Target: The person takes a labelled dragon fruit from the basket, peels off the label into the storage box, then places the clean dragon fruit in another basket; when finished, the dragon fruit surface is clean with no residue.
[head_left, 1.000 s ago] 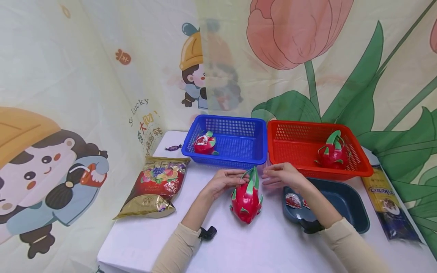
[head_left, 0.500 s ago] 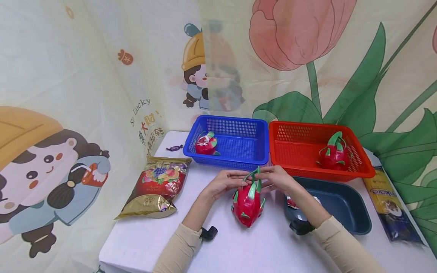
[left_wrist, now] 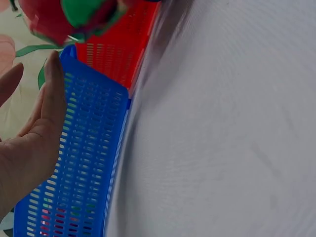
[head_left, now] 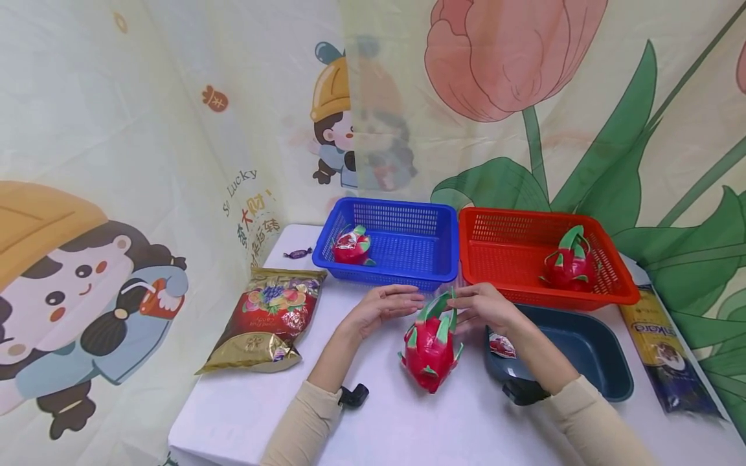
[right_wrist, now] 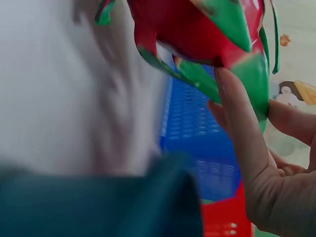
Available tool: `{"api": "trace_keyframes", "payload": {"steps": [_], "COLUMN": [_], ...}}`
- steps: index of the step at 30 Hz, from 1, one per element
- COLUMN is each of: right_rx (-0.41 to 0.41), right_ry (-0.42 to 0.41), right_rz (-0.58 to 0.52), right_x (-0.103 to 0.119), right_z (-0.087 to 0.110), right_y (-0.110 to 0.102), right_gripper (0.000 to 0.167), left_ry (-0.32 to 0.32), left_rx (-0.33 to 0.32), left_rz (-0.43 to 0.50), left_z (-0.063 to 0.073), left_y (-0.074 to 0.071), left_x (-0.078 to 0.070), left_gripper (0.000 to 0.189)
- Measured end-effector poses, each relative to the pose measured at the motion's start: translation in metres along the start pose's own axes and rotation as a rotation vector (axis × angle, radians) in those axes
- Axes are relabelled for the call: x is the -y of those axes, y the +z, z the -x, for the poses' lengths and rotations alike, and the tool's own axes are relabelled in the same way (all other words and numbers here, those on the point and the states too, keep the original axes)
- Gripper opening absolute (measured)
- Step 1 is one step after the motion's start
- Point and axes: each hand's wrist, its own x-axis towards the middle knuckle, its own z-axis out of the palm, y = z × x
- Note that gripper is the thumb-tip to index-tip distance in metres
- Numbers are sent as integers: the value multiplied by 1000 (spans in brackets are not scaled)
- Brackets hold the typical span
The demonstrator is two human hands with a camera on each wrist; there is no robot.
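A red dragon fruit (head_left: 430, 355) with green leaf tips hangs over the white table in the head view, its leafy end toward the baskets. My right hand (head_left: 488, 309) pinches the green leaves at that end. In the right wrist view the thumb and fingers of the right hand (right_wrist: 269, 182) close on a broad green leaf below the red body of the dragon fruit (right_wrist: 197, 29). To the left of the fruit, my left hand (head_left: 381, 312) has its fingers extended and holds nothing. The left wrist view shows the left hand (left_wrist: 42, 133) apart from the fruit, before the blue basket.
A blue basket (head_left: 384, 272) and a red basket (head_left: 489, 278) each hold another dragon fruit. Right front stands a dark blue tray (head_left: 620, 362) with a red-and-white sticker (head_left: 502, 345). A candy bag (head_left: 268, 323), wrapped candy (head_left: 298, 253) and yellow-blue packet (head_left: 664, 356) lie around.
My right hand has come in from the right and taken the dragon fruit's leaves. My left hand has let go of them, and the fruit has shifted slightly right.
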Motion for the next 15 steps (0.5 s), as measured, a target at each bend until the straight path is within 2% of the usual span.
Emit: {"api": "trace_keyframes", "payload": {"steps": [7,11,15], "right_rx": [65,108,111], "right_ry": [-42,-75,-105], "right_rz": [-1,-41,-67], "right_x": [24,38,50], "right_z": [18,26,32], "right_y": [-33,-57,-81], "right_gripper": [49,42,29], "left_ry": [10,3,-27], "left_rx": [19,62,124], "left_rz": [3,-9,-25], "left_z": [-4,-7,-10], "left_y": [1,4,10], "left_x": [-1,1,1], "left_gripper": [51,50,50]}}
